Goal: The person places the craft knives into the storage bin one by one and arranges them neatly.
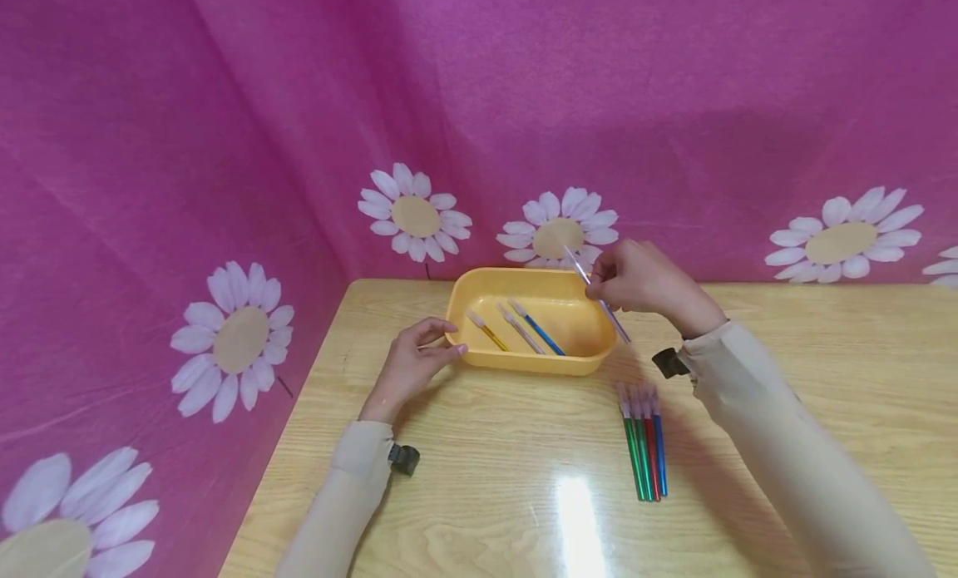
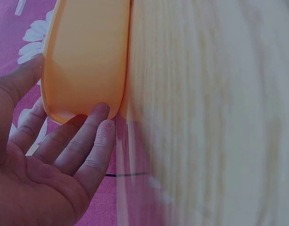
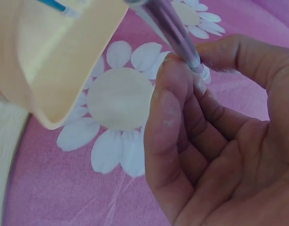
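Note:
In the head view my right hand (image 1: 636, 283) pinches a slim lilac pen (image 1: 618, 327) between thumb and fingertips, above the right end of a yellow plastic tray (image 1: 539, 363). The right wrist view shows the pen's shiny barrel (image 3: 170, 30) slanting up from the fingertips. My left hand (image 1: 416, 362) holds the tray's left end, thumb at the front corner and fingers round the end wall. Inside the tray lie a gold pen (image 1: 490, 333), a pinkish pen (image 1: 524, 330) and a blue pen (image 1: 540, 330), all with pale caps.
Several capped pens, green (image 1: 634, 457), red (image 1: 651, 461) and blue (image 1: 660, 457), lie side by side on the wooden table (image 1: 479, 478), right of and nearer than the tray. A magenta cloth (image 1: 599, 79) with white flowers hangs behind and to the left.

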Demonstrator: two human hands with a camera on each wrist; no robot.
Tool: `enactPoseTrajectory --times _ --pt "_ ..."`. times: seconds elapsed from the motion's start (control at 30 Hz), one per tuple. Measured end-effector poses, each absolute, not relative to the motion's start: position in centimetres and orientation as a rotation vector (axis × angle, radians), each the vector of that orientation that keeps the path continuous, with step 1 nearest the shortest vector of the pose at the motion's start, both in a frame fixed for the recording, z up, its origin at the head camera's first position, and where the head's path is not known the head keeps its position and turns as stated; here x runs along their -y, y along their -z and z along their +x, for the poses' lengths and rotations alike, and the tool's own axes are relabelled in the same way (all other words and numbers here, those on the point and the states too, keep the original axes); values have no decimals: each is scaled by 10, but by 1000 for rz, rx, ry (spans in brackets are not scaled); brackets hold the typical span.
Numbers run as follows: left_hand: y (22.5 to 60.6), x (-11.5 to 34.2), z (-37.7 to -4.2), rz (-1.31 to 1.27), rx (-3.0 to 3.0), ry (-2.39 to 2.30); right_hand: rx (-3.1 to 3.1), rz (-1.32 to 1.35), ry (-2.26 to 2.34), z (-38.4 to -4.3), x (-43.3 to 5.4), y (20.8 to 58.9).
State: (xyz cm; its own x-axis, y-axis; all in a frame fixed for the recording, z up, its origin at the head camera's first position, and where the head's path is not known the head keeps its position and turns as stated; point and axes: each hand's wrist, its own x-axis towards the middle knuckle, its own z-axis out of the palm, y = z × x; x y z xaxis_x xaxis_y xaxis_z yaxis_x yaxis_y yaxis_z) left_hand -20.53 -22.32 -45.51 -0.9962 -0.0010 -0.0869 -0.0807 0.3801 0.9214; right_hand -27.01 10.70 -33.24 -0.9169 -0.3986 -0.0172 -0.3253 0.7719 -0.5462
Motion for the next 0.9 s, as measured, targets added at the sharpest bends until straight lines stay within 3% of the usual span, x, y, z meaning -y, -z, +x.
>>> enactPoseTrajectory --times 0.9 --pt "455 224 -206 -82 -2556 -1694 -2702 -601 778 -315 -56 338"
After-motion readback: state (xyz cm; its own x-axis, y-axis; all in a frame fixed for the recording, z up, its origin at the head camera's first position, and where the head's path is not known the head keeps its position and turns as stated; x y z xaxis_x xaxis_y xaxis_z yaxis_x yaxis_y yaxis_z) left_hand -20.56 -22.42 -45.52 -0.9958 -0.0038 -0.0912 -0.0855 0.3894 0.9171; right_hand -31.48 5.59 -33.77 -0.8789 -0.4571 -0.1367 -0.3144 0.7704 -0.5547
